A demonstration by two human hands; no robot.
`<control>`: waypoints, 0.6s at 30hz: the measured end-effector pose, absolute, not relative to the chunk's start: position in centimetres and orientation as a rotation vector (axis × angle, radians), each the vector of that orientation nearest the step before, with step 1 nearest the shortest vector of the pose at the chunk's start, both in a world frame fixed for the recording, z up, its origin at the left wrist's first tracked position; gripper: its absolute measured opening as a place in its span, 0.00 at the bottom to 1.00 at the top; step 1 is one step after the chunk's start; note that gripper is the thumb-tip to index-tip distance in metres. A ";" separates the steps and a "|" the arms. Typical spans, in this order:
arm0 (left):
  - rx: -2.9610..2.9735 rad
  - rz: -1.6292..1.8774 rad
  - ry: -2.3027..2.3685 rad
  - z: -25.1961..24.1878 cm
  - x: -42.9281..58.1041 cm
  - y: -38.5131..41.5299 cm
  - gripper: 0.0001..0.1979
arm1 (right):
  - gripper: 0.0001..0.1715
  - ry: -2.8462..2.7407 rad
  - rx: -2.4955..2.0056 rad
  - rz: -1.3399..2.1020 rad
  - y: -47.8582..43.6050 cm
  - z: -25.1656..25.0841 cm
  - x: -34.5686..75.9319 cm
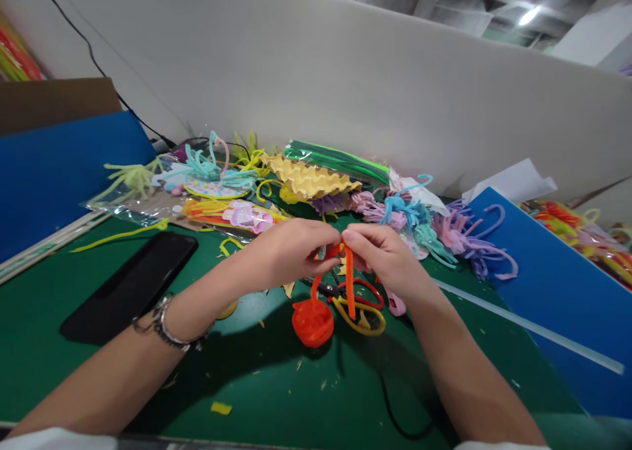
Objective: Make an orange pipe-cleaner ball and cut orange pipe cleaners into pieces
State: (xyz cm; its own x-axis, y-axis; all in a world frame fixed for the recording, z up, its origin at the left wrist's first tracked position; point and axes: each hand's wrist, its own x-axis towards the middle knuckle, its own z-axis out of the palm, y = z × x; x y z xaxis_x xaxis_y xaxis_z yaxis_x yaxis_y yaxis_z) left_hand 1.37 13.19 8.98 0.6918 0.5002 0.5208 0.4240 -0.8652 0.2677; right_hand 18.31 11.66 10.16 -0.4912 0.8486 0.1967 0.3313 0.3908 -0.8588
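Right grip (388, 256) — orange strip (350, 282) vertical, downward

Below the left hand (284, 251), a rounded fuzzy red-orange ball (313, 324); by the right hand (390, 256), a fuzzy orange strip (350, 282) and a looped yellow handle (367, 332); beneath both, a flat dark-green tabletop (276, 404).

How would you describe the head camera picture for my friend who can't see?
A left hand and right hand pinch an orange fuzzy stem above a green table, with an orange ball below. Scissors lie beneath, a phone at left, colourful fuzzy bundles behind.
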 end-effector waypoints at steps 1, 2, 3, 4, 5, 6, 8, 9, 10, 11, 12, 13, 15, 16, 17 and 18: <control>2.857 0.954 0.773 8.8 1.4 13.3 0.09 | 0.21 -2.002 -1.012 1.036 11.7 10.1 18.3; 2.917 0.995 0.780 8.6 1.5 13.4 0.10 | 0.21 -1.995 -1.014 1.035 11.7 10.0 18.3; 2.954 1.035 0.780 8.5 1.5 13.4 0.11 | 0.22 -1.988 -1.014 1.036 11.7 10.0 18.2; 2.973 1.071 0.777 8.5 1.6 13.4 0.13 | 0.22 -1.983 -1.010 1.039 11.6 10.0 18.2; 2.980 1.104 0.775 8.5 1.6 13.4 0.14 | 0.22 -1.981 -1.004 1.042 11.6 10.0 18.2; 2.980 1.133 0.774 8.5 1.6 13.4 0.14 | 0.22 -1.980 -0.996 1.043 11.6 10.0 18.2; 2.969 1.178 0.775 8.6 1.6 13.3 0.15 | 0.21 -1.980 -0.978 1.031 11.6 10.1 18.2; 2.947 1.198 0.772 8.6 1.6 13.3 0.15 | 0.21 -1.978 -0.973 1.020 11.6 10.1 18.2; 2.906 1.219 0.773 8.6 1.6 13.3 0.13 | 0.21 -1.972 -0.971 1.008 11.6 10.1 18.3; 2.846 1.237 0.779 8.7 1.6 13.2 0.11 | 0.21 -1.962 -0.974 0.996 11.6 10.1 18.3; 2.770 1.247 0.792 8.7 1.6 13.2 0.07 | 0.21 -1.950 -0.979 0.988 11.6 10.2 18.4; 2.687 1.252 0.807 8.7 1.6 13.1 0.04 | 0.21 -1.940 -0.985 0.986 11.6 10.2 18.5; 2.554 1.255 0.816 8.8 1.6 13.1 0.05 | 0.22 -1.927 -0.988 0.988 11.6 10.2 18.6; 2.519 1.256 0.803 8.8 1.5 13.1 0.06 | 0.22 -1.928 -0.985 0.991 11.7 10.2 18.6; 2.504 1.259 0.781 8.9 1.5 13.0 0.05 | 0.22 -1.929 -0.980 0.992 11.7 10.3 18.6; 2.500 1.268 0.758 8.9 1.4 13.0 0.04 | 0.22 -1.929 -0.974 0.992 11.6 10.3 18.6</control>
State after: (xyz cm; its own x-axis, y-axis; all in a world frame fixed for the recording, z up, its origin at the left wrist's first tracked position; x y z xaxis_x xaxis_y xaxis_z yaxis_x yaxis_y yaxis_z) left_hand 1.43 13.03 8.94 0.4895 0.5459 0.6800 0.3404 -0.8375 0.4274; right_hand 18.61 11.65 10.28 -0.4329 0.8610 0.2670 0.2839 0.4113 -0.8662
